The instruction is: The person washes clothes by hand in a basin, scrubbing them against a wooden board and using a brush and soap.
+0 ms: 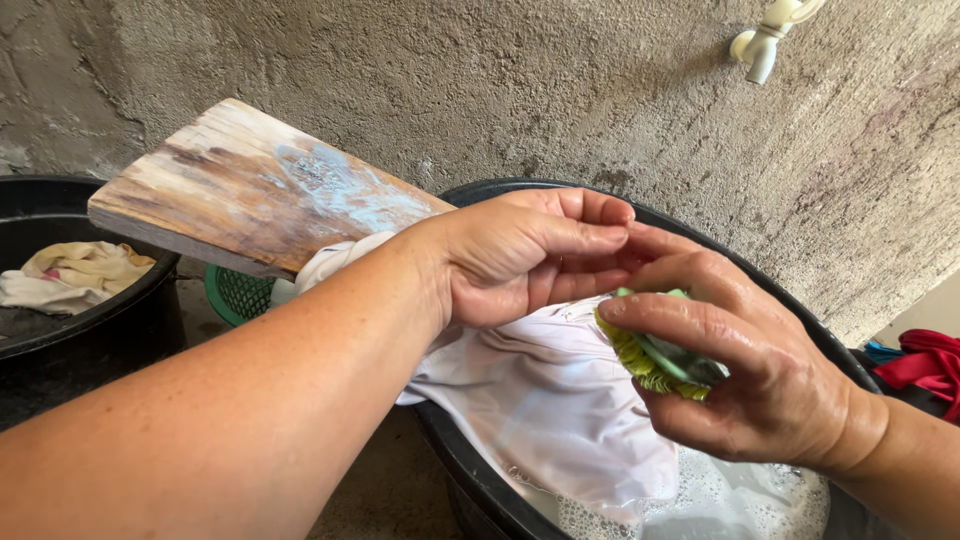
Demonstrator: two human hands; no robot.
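Gripping a white garment (545,400) over the black wash tub (470,470), we pinch a fold of it in our left hand (520,262), fingers (585,240) clamped together on the cloth. Our right hand (740,370) wraps its fingers tight around a green scrub brush (655,358), bristles just beside the fold. The garment hangs from the left hand down into the soapy water (730,505) at the tub's near right. We judge the wet cloth soft, limp and slippery with suds, heavier than it would be dry, so it wants holding by a bunched fold. A worn wooden washboard (255,190) leans on the tub's far left rim, against the rough concrete wall (560,90).
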